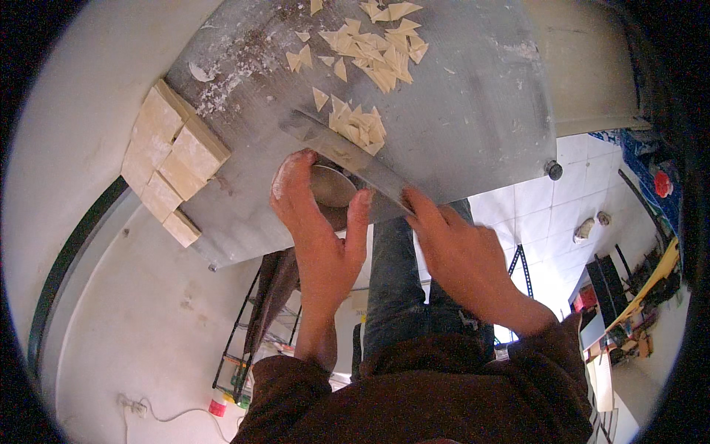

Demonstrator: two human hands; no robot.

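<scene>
Head view: grips the metal blade (349,153) by its near end with right fingers (418,207); just left of the blade, curls left fingers (291,179) around a bowl-like metal piece (331,186); cannot tell its contents.

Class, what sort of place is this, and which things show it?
Probably a kitchen or food workshop: a floury, grey, metal-looking worktop, thin, cream, triangular dough-like pieces and a long, straight, grey metal blade suggest it.

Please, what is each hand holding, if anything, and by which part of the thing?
The right hand grips a long flat blade by its near end; any handle is hidden. The left hand holds a round metal container around its sides.
</scene>
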